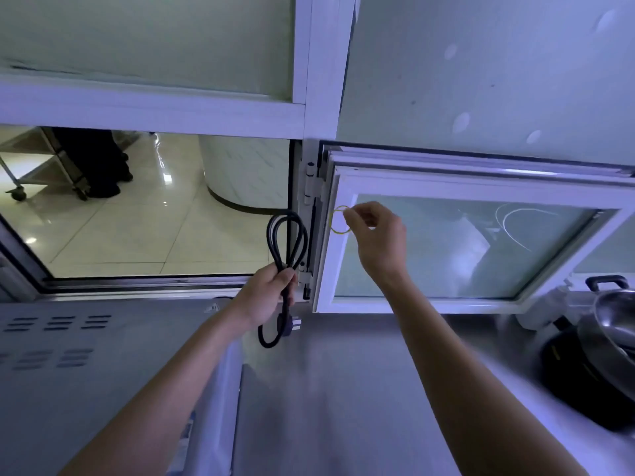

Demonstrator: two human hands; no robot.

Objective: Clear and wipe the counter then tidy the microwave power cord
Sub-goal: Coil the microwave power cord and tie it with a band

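Note:
My left hand (266,297) grips the folded black power cord (287,235) in its fist, above the counter. The cord's loops stand up above the fist. Its plug (291,327) and a short loop hang below. My right hand (372,235) is raised to the right of the cord and pinches a thin yellow rubber band (338,219) between thumb and fingertips. The band hangs open as a ring, a little apart from the cord loops. The grey microwave top (86,355) with vent slots lies at the lower left.
The steel counter (326,389) runs under both arms. A black cooker with a steel pot (608,338) stands at the right edge. A white-framed window sash (474,249) swings inward behind my right hand. An open hatch (137,207) behind the cord shows a tiled floor.

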